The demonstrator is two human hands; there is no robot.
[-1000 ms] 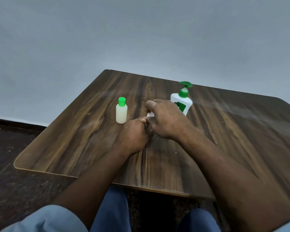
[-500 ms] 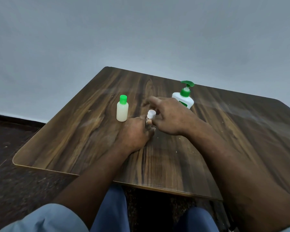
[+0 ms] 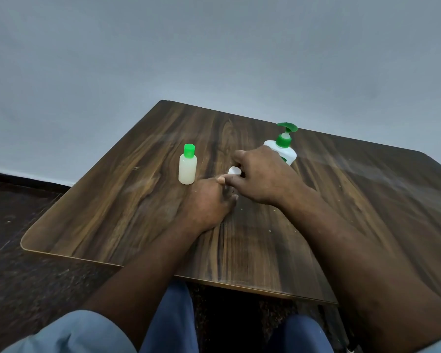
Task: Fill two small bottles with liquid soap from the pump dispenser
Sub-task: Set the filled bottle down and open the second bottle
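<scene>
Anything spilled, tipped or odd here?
Nothing stands out. The capped bottle and pump dispenser stand upright; no soap shows on the table. The second bottle is mostly hidden between left hand and right hand.

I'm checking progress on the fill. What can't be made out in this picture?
Head view:
- second bottle: all but its white top is hidden by the left hand and right hand; fill level unknown.
- Its cap: not in sight; whether a hand holds it cannot be told.
- pump dispenser: lower body and most of its label covered by the right hand.
</scene>
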